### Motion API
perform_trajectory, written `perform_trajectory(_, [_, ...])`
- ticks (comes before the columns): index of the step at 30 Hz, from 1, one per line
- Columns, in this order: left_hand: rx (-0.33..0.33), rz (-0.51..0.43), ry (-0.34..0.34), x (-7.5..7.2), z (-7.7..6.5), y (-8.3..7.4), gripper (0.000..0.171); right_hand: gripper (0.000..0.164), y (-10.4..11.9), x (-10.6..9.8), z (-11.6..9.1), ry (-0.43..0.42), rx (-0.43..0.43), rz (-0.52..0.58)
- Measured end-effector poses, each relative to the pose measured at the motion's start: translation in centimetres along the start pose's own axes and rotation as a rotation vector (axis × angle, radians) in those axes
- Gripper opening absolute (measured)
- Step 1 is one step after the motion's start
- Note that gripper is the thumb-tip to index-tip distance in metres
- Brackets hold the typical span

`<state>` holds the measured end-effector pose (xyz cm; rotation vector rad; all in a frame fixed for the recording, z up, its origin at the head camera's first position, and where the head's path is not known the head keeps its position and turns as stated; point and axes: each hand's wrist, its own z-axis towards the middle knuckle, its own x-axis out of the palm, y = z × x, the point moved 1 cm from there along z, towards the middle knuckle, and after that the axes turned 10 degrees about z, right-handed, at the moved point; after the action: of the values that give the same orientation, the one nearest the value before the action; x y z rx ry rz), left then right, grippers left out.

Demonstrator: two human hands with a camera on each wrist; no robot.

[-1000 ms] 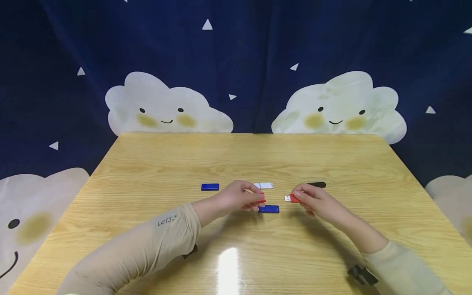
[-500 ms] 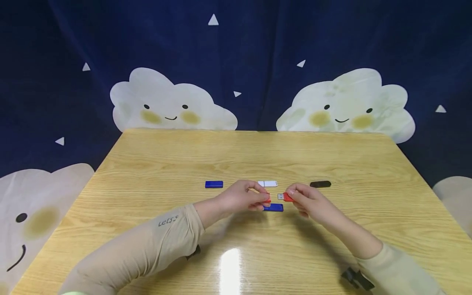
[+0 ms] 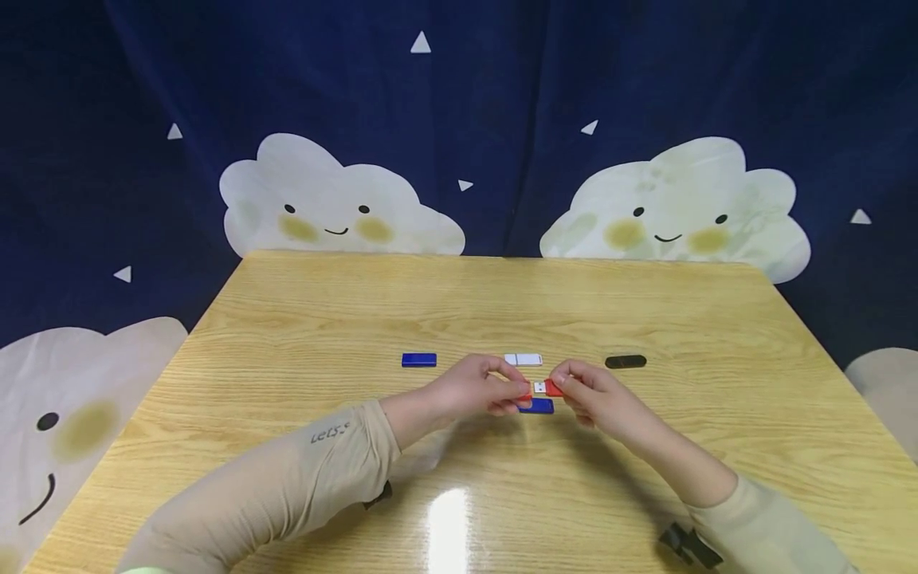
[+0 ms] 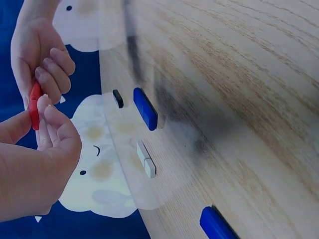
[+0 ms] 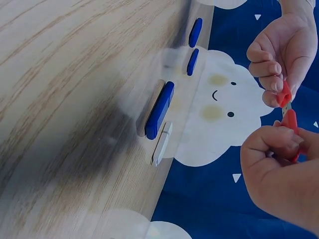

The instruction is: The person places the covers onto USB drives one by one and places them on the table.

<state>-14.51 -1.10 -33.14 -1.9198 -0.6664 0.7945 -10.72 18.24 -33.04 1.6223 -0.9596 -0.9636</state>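
Between finger and thumb, my right hand point(image 3: 598, 399) pinches a red USB stick point(image 3: 553, 388) whose silver plug point(image 3: 540, 387) points left. A red cap point(image 3: 527, 391) is held in the fingertips of my left hand point(image 3: 476, 387). In the right wrist view the plug point(image 5: 286, 110) bridges from the stick point(image 5: 290, 122) to the mouth of the cap point(image 5: 283, 94). From the left wrist, the two red pieces point(image 4: 34, 117) look lined up, held above the table. A blue USB stick point(image 3: 535, 406) lies below the hands in the head view.
Beyond the hands lie a white USB stick point(image 3: 523, 359), a black one point(image 3: 625, 362) and another blue one point(image 3: 419, 360). The right wrist view shows a further small blue piece point(image 5: 193, 62). The wooden table point(image 3: 344, 295) ends at a dark blue cloud-patterned curtain point(image 3: 495, 96).
My right hand has come left with the red USB stick, narrowing the gap until the plug sits right at the cap. The left hand keeps hold of the cap. The head view has shifted slightly.
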Motion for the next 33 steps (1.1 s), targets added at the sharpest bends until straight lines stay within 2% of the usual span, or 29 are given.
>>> perform_trajectory(18, [0.002,-0.011,0.000,0.5,-0.4,-0.5,0.019,0.025,0.1,0.6,-0.2,0.024,-0.035,-0.022])
perform_trajectory(25, [0.003,-0.013,-0.048,0.8,-0.8,-0.6,0.019,0.027,0.2,1.2,-0.5,0.031,-0.062,0.010])
perform_trajectory(28, [0.021,-0.019,-0.073,0.8,-1.1,-0.8,0.019,0.029,0.5,1.5,-0.7,0.008,-0.060,-0.005])
perform_trajectory(33, [0.046,-0.039,-0.098,1.1,-1.8,-1.1,0.019,0.030,1.0,2.1,-1.3,-0.087,-0.061,-0.085])
